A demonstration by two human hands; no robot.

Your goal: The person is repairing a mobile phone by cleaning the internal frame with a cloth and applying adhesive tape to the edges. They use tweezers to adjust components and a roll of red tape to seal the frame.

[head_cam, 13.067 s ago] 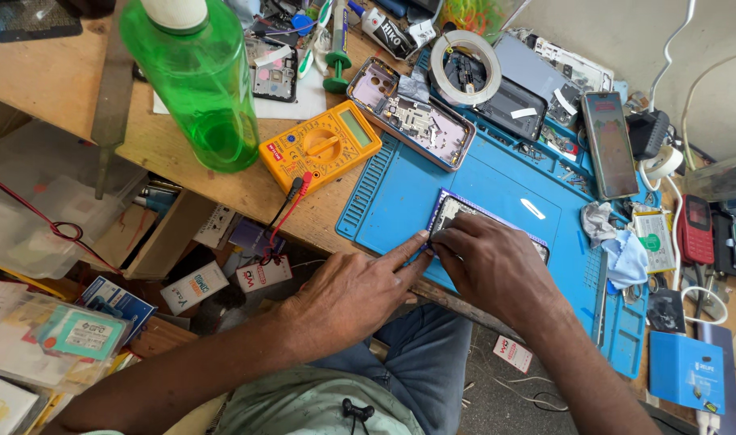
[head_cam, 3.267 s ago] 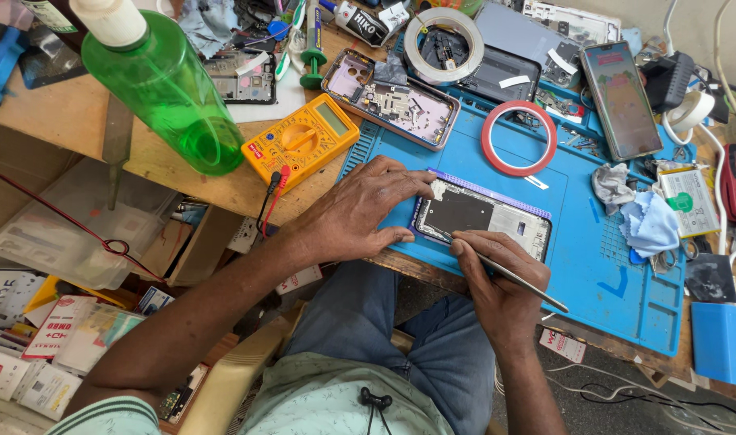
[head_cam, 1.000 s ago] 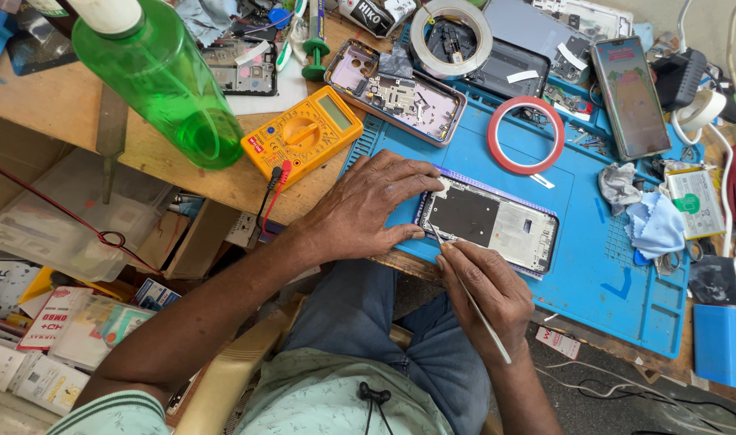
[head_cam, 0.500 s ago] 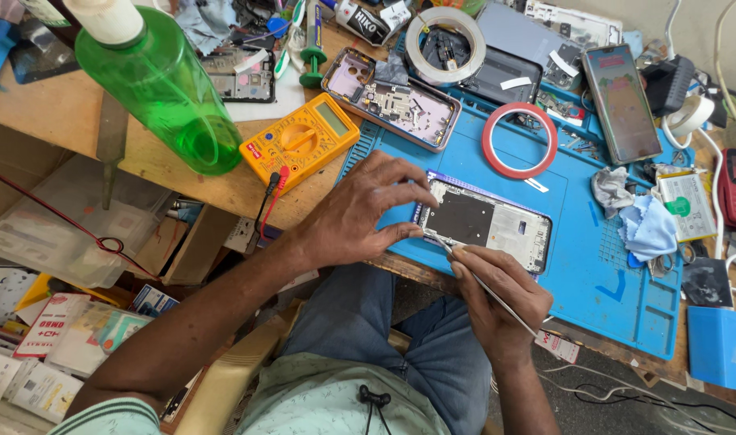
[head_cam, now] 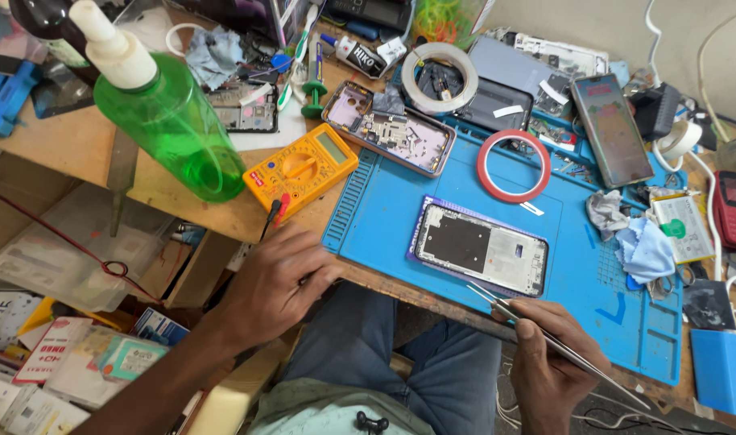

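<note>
At the bench's near edge, the right hand point(head_cam: 549, 362) pinches tweezers point(head_cam: 545, 338) just beside an opened phone frame point(head_cam: 481, 246) on the blue mat point(head_cam: 384, 217), while the left hand point(head_cam: 275, 282) rests empty, fingers loose.

I see a cluttered wooden desk point(head_cam: 58, 153) under even light, a pale wall point(head_cam: 626, 24) behind it, and an open shelf point(head_cam: 70, 258) below.
</note>
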